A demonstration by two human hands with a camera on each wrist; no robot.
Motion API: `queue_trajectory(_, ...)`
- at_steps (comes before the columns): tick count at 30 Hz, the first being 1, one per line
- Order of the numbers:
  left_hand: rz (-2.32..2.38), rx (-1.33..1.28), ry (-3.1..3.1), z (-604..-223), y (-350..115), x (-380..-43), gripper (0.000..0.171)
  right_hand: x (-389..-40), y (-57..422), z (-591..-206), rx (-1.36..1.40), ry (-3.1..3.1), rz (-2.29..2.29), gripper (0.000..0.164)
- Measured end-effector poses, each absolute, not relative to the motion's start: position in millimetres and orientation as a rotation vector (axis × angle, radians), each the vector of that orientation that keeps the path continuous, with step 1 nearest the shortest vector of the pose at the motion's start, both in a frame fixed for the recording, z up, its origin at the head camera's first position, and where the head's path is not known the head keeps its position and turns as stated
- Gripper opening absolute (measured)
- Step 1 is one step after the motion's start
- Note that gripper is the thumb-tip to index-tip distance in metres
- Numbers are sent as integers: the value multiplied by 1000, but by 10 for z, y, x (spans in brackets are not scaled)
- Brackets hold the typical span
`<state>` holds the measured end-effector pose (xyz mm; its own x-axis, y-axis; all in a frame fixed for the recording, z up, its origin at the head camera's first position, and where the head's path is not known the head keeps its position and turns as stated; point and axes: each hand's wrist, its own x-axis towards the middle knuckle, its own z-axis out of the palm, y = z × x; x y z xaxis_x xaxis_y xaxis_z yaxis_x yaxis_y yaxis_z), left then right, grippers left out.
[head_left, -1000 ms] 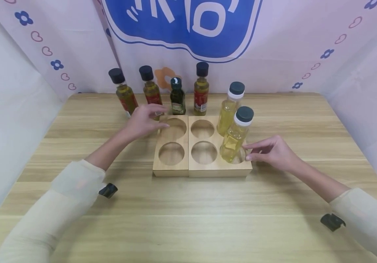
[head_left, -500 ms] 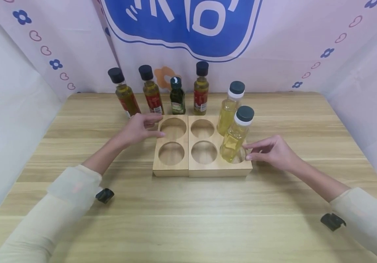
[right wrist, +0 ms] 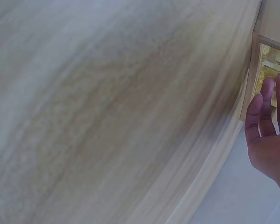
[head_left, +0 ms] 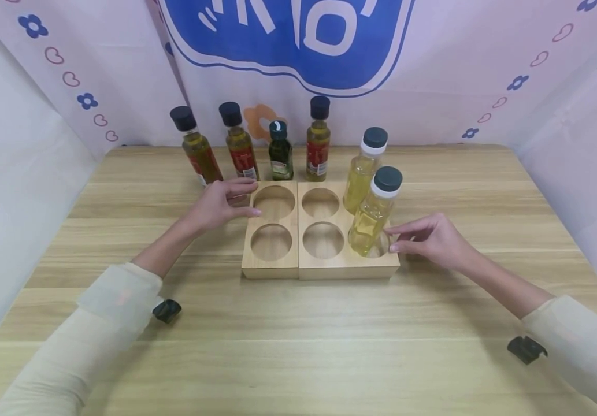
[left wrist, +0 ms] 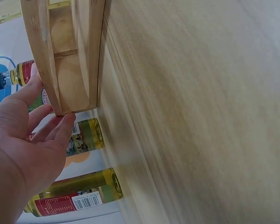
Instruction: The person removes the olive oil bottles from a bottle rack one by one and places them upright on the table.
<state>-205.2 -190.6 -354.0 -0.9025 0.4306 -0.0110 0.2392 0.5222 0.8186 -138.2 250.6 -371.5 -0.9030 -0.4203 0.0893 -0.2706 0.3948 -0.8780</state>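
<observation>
A wooden bottle rack point(head_left: 298, 254) with round holes stands mid-table, a seam dividing its left part from its right. Two bottles of pale yellow oil, a rear one point(head_left: 362, 173) and a front one point(head_left: 373, 222), sit in its right-hand holes, dark caps on. My left hand point(head_left: 220, 205) touches the rack's left end, thumb over the top edge; in the left wrist view its fingertips point(left wrist: 67, 122) lie against the end panel. On the opposite side, my right hand point(head_left: 436, 242) rests its fairly straight fingertips at the right end, beside the front bottle.
Behind the rack stand black-capped bottles with red labels, one at far left point(head_left: 201, 156), a second point(head_left: 241, 150) beside it and a third point(head_left: 318, 147), plus a small dark green bottle point(head_left: 280, 153). A printed cloth point(head_left: 433, 75) hangs at the table's point(head_left: 298, 346) back edge.
My left hand has come down and slightly toward me, from above the rack's rear left corner to its left end. The right hand, rack and bottles have stayed put.
</observation>
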Motion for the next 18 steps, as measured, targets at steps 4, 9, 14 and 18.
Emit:
queue_trajectory(4,1334,555,2537,-3552,-1903,-2047,62,-1381,2507,-3712,-620,2498,-1526,29)
queue_trajectory(9,1366,550,2512,-3560,-1897,-2049,62,-1375,2508,-3708,-620,2501,-1524,30)
queue_trajectory(14,1356,550,2524,-3559,-1903,-2053,61,-1378,2506,-3707,-623,2496,-1526,30)
queue_trajectory(18,1334,548,2542,-3559,-1911,-2054,62,-1383,2513,-3703,-622,2495,-1507,30)
